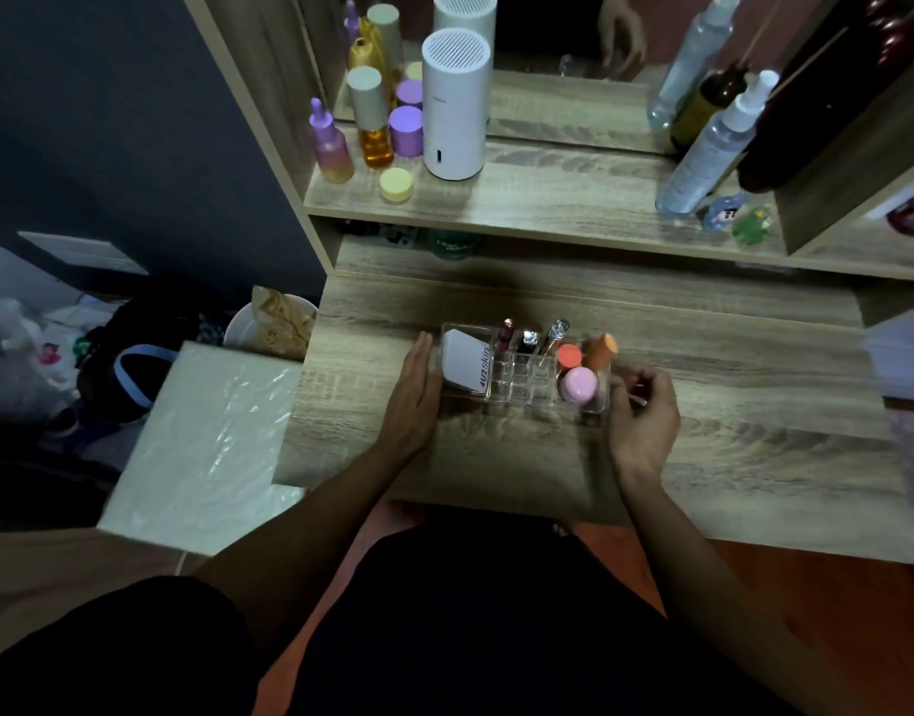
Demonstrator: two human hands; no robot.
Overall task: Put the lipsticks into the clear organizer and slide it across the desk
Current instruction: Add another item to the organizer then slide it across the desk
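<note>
The clear organizer (522, 377) is sitting mid-tabletop (728, 431), lipsticks (506, 334) standing upright in its back slots. The left hand (416, 392) is pressing flat and open against its left end, while the right hand (643, 405) is curling loosely beside the right end, its grip clamped on nothing. An uneven push is likely risking toppling the tall lipsticks or tipping the white tube (465, 365).

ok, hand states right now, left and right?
Left hand: open, flat against the left end of the clear organizer.
Right hand: fingers curled at the organizer's right end; cannot tell if it's gripping anything.
</note>
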